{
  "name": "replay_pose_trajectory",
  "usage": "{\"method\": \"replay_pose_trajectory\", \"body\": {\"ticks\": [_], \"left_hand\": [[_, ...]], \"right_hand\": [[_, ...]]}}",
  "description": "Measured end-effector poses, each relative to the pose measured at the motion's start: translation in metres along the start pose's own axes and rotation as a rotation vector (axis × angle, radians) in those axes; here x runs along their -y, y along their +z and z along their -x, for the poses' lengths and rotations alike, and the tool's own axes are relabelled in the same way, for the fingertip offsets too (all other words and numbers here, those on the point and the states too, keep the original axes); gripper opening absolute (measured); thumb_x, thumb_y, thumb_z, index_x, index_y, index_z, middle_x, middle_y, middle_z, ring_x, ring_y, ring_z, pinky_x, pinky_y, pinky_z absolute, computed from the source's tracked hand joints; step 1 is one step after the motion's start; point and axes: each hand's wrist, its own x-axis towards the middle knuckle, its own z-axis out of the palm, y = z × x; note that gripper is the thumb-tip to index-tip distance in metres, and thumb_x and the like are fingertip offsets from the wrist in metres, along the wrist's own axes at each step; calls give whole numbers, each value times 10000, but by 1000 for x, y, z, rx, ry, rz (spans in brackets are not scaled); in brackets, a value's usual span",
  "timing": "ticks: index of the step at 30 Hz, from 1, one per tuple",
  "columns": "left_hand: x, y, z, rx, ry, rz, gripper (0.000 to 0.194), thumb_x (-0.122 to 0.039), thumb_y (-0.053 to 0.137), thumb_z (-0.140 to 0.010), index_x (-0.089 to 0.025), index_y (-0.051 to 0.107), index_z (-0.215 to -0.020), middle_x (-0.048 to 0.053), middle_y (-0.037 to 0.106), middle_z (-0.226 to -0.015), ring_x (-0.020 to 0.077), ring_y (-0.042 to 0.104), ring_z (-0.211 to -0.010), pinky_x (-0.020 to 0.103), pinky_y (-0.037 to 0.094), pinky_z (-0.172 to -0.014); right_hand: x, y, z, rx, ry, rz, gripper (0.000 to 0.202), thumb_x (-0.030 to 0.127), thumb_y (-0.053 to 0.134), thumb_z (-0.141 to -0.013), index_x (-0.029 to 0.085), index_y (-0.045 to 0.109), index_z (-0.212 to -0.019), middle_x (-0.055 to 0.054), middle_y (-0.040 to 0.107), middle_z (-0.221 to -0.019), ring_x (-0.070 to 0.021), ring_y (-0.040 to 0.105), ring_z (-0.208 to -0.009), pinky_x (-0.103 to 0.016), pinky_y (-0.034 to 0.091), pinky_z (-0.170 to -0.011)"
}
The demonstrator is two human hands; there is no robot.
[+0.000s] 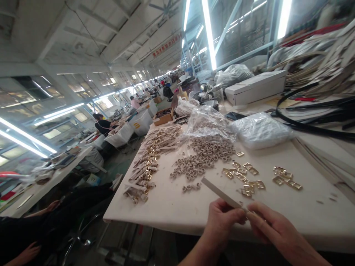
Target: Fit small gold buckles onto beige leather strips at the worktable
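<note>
A flat, grey-beige strap (pixel 219 192) slants up and left from between my two hands, over the near edge of the table. My left hand (pixel 223 221) is closed on it, thumb on top. Close beside it, my right hand (pixel 273 225) pinches the strap's near end; the fingers hide what else may be there. Just beyond my hands lie gold metal buckles (pixel 245 179), with another small group of buckles (pixel 287 178) to the right. Small beige strap loops (pixel 205 151) are heaped farther back, and a few loose loops (pixel 191 187) lie nearer.
Straps with gold buckles (pixel 149 162) are piled along the table's left side. Behind stand clear plastic bags (pixel 208 122), a wrapped packet (pixel 262 129) and a white box (pixel 256 87). Black straps (pixel 318 111) lie at right. A person in dark clothes (pixel 27 229) sits at left.
</note>
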Motion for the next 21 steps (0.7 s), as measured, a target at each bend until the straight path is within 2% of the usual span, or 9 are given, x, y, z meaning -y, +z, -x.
{"method": "replay_pose_trajectory", "body": {"ticks": [2, 5, 7, 9, 12, 14, 16, 18, 21], "left_hand": [[-1, -8, -1, -62, 28, 51, 291, -300, 886, -607, -96, 736, -751, 29, 658, -626, 89, 541, -540, 214, 426, -549], [-14, -32, -6, -209, 72, 191, 348, -319, 924, -554, -115, 694, -718, -1, 647, -618, 58, 527, -491, 173, 419, -491], [-33, -56, -17, -309, 121, 253, 342, -280, 928, -565, -127, 670, -729, -8, 664, -656, 53, 573, -520, 146, 456, -510], [-60, -80, -37, -401, 184, 280, 284, -185, 901, -611, -134, 650, -734, -9, 685, -687, 52, 617, -551, 130, 501, -558], [-117, -109, -81, -546, 308, 260, 172, -72, 765, -755, -132, 614, -697, -10, 681, -641, 52, 631, -535, 125, 522, -570], [-158, -119, -112, -574, 357, 255, 170, -62, 686, -828, -135, 601, -701, -19, 677, -629, 44, 644, -562, 121, 536, -629], [-190, -123, -136, -582, 376, 251, 179, -78, 624, -884, -136, 595, -717, -19, 676, -627, 44, 659, -598, 115, 533, -657], [-204, -123, -148, -582, 360, 247, 214, -106, 546, -941, -138, 585, -732, -30, 659, -599, 37, 640, -564, 103, 517, -617], [-191, -121, -148, -551, 302, 226, 229, -133, 487, -973, -148, 587, -768, -49, 657, -597, 31, 631, -544, 100, 514, -592]], "right_hand": [[-5, -6, -4, -71, -50, 29, 354, 568, 525, -897, 232, 621, -956, -19, 680, -685, -185, 647, -594, -265, 518, -528], [-14, -20, -7, -315, -86, 76, 367, 549, 586, -865, 249, 611, -1074, -50, 746, -848, -213, 702, -687, -297, 565, -607], [-20, -28, -7, -452, -73, 83, 319, 535, 549, -893, 260, 608, -1043, -39, 743, -813, -204, 694, -637, -314, 578, -632], [-26, -31, -7, -512, -73, 95, 275, 512, 530, -910, 265, 610, -1002, -21, 732, -767, -191, 684, -598, -313, 579, -640], [-31, -29, -7, -481, -115, 125, 231, 467, 539, -912, 261, 620, -975, -9, 727, -747, -179, 685, -585, -293, 566, -626], [-31, -27, -9, -455, -139, 160, 211, 440, 543, -912, 254, 627, -962, -1, 725, -726, -172, 681, -566, -285, 553, -614], [-27, -26, -10, -442, -142, 203, 191, 411, 545, -912, 245, 633, -944, 5, 722, -712, -167, 681, -562, -280, 541, -618], [-22, -25, -10, -437, -136, 211, 178, 382, 534, -923, 234, 633, -927, 5, 718, -714, -159, 678, -579, -273, 530, -630], [-14, -23, -9, -416, -144, 155, 170, 346, 510, -933, 221, 622, -907, 8, 700, -699, -137, 654, -566, -251, 508, -607]]}}
